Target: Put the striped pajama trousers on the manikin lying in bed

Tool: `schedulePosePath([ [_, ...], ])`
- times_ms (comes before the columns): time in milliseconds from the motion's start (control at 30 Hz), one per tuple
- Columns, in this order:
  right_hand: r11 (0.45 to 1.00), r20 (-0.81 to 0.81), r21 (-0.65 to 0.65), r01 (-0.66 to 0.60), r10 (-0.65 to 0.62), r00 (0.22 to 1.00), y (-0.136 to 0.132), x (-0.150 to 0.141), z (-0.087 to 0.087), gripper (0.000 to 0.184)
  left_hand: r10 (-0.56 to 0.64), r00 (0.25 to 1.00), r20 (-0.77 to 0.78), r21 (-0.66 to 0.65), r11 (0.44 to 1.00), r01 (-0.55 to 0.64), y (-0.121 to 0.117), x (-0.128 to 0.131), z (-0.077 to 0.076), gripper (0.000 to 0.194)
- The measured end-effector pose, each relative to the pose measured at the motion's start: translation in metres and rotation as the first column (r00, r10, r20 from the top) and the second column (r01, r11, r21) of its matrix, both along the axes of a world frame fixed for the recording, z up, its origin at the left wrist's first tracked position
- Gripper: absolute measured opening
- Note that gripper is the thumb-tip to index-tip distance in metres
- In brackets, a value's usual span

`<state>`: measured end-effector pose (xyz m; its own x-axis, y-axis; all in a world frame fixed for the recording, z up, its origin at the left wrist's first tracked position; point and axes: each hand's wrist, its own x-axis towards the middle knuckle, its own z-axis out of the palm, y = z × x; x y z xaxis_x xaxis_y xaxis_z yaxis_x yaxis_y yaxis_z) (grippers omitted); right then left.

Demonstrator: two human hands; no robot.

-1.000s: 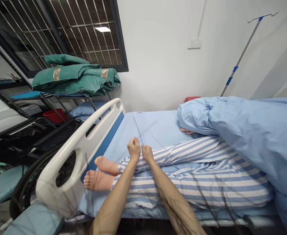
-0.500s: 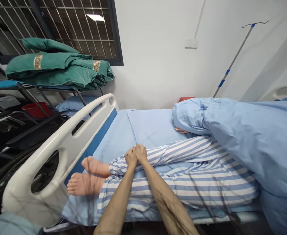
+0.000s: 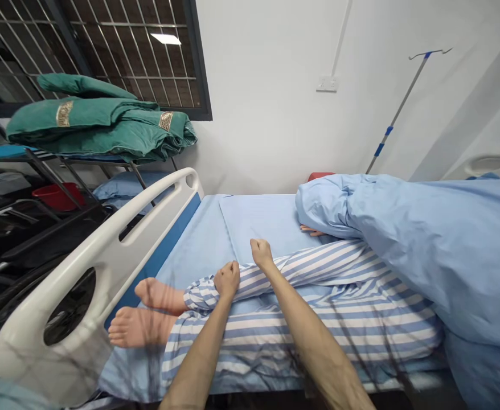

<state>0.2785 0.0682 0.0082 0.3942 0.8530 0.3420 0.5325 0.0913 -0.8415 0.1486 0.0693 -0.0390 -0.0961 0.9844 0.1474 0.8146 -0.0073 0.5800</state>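
Up close, striped trousers [image 3: 301, 336] on the bed [image 3: 203, 239]: soft, loose cloth, legs inside probably heavy, best supported under knee and ankle. Now left hand [image 3: 227, 279], tightly curled by the far shin; right hand [image 3: 261, 253], fisted nearer the knee. Any cloth inside either? Impossible to tell. Farther over, fingers [image 3: 312, 230] half hidden beneath the quilt [image 3: 421, 228], itself cut off at frame's edge.

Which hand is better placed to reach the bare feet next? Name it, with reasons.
Left, I'd judge: the left hand is a fist over the striped trousers, nearer the bare feet. The right hand, also a fist, is farther off, toward the blue quilt.
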Motion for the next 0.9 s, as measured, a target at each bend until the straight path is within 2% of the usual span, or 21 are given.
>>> schedulePosePath([
  [100,1.000,0.018,-0.014,-0.020,0.020,1.000,-0.009,0.003,-0.038,0.037,-0.013,1.000,-0.014,0.007,1.000,0.014,-0.002,0.001,0.001,0.039],
  [200,1.000,-0.069,0.005,-0.031,0.031,0.997,-0.009,0.007,-0.059,0.038,-0.037,0.999,-0.004,0.018,0.999,0.037,-0.003,0.001,0.001,0.037],
  [267,0.999,-0.113,0.011,-0.036,0.037,0.993,-0.006,0.010,-0.060,0.039,-0.039,0.997,0.064,0.020,0.999,0.038,-0.001,0.001,0.001,0.037],
  [367,0.999,-0.127,0.014,-0.036,0.038,0.991,-0.004,0.012,-0.055,0.039,-0.017,0.963,0.270,-0.022,0.999,0.023,0.010,-0.002,0.008,0.036],
  [433,0.999,-0.136,0.013,-0.030,0.032,0.990,-0.003,0.012,-0.053,0.038,-0.006,0.932,0.364,-0.037,0.999,0.021,0.020,-0.002,0.019,0.035],
  [500,1.000,-0.143,0.013,-0.020,0.022,0.989,-0.003,0.012,-0.052,0.038,-0.018,0.919,0.394,-0.017,1.000,0.026,0.030,0.003,0.035,0.034],
  [567,1.000,-0.150,0.013,-0.008,0.010,0.989,-0.002,0.011,-0.053,0.038,-0.049,0.909,0.413,0.016,0.999,0.047,0.036,0.015,0.050,0.032],
  [633,1.000,-0.156,0.012,0.003,-0.001,0.988,-0.001,0.011,-0.053,0.038,-0.070,0.907,0.415,0.046,0.997,0.056,0.035,0.032,0.059,0.033],
  [733,1.000,-0.181,0.015,0.003,0.000,0.984,-0.001,0.013,-0.054,0.038,-0.018,0.924,0.382,0.046,0.999,0.000,0.022,0.059,0.052,0.035],
  [833,1.000,-0.230,0.027,-0.002,0.008,0.973,-0.003,0.015,-0.053,0.037,0.032,0.951,0.307,0.002,0.999,-0.034,0.001,0.076,0.030,0.038],
  [900,1.000,-0.247,0.021,0.008,-0.002,0.969,-0.004,0.016,-0.052,0.036,-0.005,0.985,0.175,-0.039,0.999,0.012,-0.010,0.082,0.018,0.040],
])
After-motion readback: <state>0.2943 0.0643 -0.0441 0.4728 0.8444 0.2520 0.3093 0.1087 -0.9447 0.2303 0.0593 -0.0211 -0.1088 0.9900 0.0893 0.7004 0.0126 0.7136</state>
